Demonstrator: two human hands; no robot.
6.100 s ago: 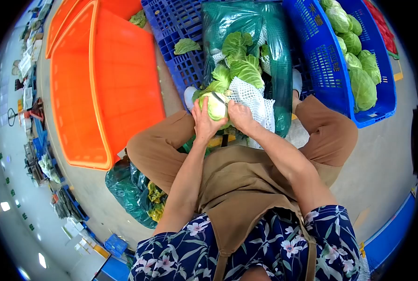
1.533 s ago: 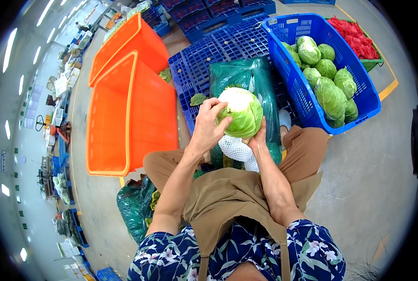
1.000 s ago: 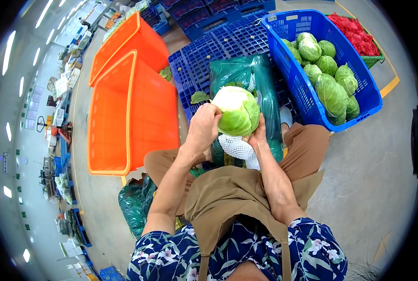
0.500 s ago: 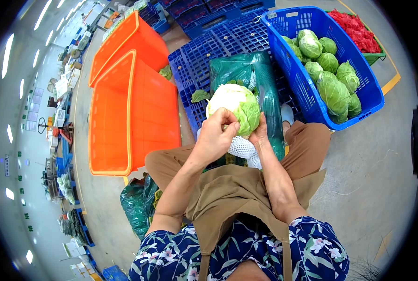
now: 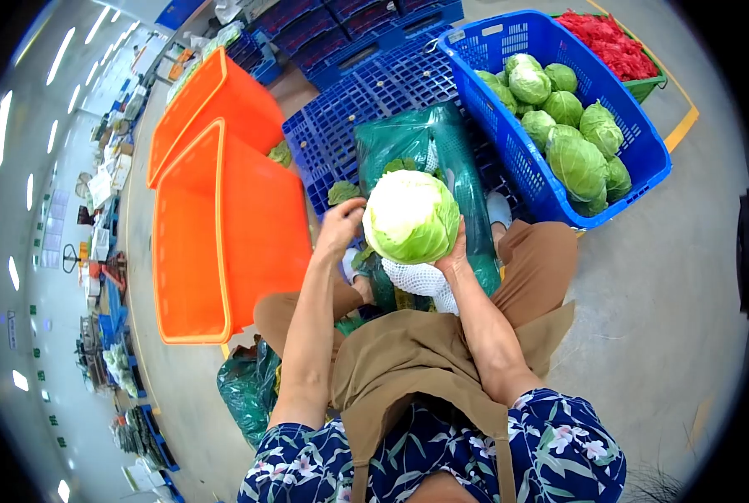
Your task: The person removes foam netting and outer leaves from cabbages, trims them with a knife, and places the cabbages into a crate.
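A pale green cabbage (image 5: 410, 216) with a whitish top is held up above my lap. My right hand (image 5: 453, 250) supports it from the right and below, fingers partly hidden behind it. My left hand (image 5: 341, 226) is just off the cabbage's left side, fingers bent and loosely apart, with nothing visible in them. A loose green leaf (image 5: 363, 256) shows below that hand; I cannot tell whether it is falling or lying. Under the cabbage are white foam netting (image 5: 421, 282) and a green plastic bag (image 5: 467, 210) of wrapped goods.
A blue crate (image 5: 551, 205) of several cabbages stands at the right, beside a green crate (image 5: 643, 88) of red material (image 5: 605, 46). Two orange bins (image 5: 261, 243) are at the left. A blue pallet (image 5: 324, 126) lies ahead; a dark green bag (image 5: 249, 386) sits by my left leg.
My left hand has come away from the cabbage to the left. The cabbage has turned, showing a smoother side, while my right hand keeps hold. The view has shifted slightly.
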